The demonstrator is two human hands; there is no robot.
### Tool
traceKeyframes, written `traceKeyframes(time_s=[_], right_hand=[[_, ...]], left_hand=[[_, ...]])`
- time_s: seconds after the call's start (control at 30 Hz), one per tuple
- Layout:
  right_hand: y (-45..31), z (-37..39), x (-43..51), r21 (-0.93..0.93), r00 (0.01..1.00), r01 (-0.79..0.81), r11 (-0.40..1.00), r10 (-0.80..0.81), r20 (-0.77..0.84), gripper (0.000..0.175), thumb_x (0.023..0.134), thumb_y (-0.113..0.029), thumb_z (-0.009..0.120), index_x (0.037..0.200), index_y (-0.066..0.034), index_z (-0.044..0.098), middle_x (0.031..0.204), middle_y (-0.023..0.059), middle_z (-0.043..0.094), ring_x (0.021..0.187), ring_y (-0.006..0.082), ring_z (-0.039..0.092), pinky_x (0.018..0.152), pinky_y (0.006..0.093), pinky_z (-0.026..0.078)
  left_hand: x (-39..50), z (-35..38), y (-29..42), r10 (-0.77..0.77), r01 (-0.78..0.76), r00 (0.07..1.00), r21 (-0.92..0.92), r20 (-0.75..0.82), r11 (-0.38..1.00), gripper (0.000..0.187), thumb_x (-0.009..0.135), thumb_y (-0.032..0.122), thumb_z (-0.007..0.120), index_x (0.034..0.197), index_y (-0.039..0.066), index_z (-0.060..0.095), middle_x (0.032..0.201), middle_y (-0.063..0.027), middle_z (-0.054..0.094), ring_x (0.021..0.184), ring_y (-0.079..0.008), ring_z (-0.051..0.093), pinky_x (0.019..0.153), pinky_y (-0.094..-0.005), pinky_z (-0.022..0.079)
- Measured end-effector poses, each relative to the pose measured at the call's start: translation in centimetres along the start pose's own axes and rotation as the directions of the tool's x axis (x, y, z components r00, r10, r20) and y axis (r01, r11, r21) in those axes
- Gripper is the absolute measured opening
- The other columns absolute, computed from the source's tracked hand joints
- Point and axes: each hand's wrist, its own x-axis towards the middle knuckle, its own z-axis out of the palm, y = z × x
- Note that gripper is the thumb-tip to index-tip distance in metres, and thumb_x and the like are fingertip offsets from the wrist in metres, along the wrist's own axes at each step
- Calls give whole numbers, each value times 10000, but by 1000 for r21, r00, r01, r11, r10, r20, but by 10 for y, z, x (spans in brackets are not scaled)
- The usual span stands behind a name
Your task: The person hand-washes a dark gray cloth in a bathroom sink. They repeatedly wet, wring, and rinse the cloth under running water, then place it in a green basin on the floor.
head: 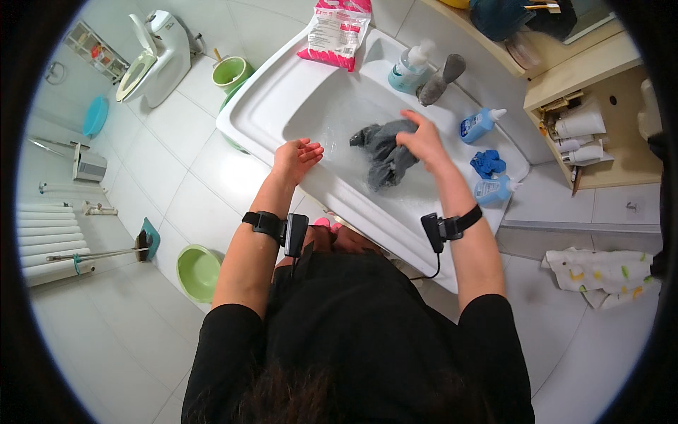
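A dark grey wet cloth (pixel 389 151) lies bunched in the white sink basin (pixel 339 106), with water and some foam around it. My right hand (pixel 424 140) is over the cloth's right side, thumb and index finger spread apart. Whether its hidden fingers touch the cloth, I cannot tell. Over the basin's near left rim is my left hand (pixel 297 159), palm partly turned up, fingers loosely curled and holding nothing. A gap separates it from the cloth. Both forearms wear a black strap with a small device.
Along the sink's back stand a pink-and-white packet (pixel 339 37), a pump bottle (pixel 408 69), a grey faucet (pixel 442 79) and two blue bottles (pixel 476 125) (pixel 493 190), with a crumpled blue cloth (pixel 487 164) between them. An open wooden cabinet (pixel 619 127) is at right. Green basin (pixel 198 270) on the floor.
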Motion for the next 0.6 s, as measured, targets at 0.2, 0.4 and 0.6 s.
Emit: traceKeyframes(time_s=[0.2, 0.4, 0.6], right_hand=[[-125, -68, -35, 269, 957, 289, 919, -270, -108, 490, 689, -66, 636, 1173, 6, 616, 964, 88, 656, 811, 157, 610, 776, 271, 483], [-118, -66, -10, -77, 927, 343, 936, -351, -133, 378, 804, -282, 619, 1092, -40, 660, 800, 94, 676, 783, 164, 629, 757, 278, 479], [-18, 4, 20, 732, 997, -31, 681, -26, 66, 389, 864, -113, 568, 1248, -55, 558, 979, 54, 649, 915, 161, 608, 800, 275, 456]], left_hand=[[-2, 1, 1, 0, 0, 1000, 21, 5, 1000, 270, 881, 39, 391, 1134, -50, 422, 1069, -246, 561, 968, -359, 603, 928, -469, 498], [6, 3, 0, -12, 11, 1000, 56, 14, 998, 260, 886, 54, 395, 1125, -42, 436, 1064, -233, 564, 955, -339, 609, 903, -453, 515], [13, 4, 2, -47, 48, 999, 82, -14, 995, 260, 883, 68, 419, 1117, -39, 459, 1063, -213, 571, 936, -325, 618, 878, -457, 523]])
